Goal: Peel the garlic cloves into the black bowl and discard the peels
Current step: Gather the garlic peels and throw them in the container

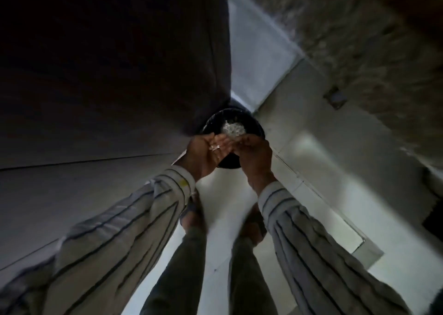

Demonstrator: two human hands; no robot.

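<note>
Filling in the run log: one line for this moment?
stage: discarding peels | left hand: open, above round black bin | right hand: open, alongside | pale garlic peels: in bin

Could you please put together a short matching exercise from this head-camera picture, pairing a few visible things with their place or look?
Things:
1. round black bin
2. pale peels
3. left hand
4. right hand

Descriptions:
A. heaped inside a dark container
B. palm up, pale bits lying on it
C. back turned to the camera, above the near rim
D. stands on the floor below both hands

Pairs: 1-D, 2-A, 3-B, 4-C
</note>
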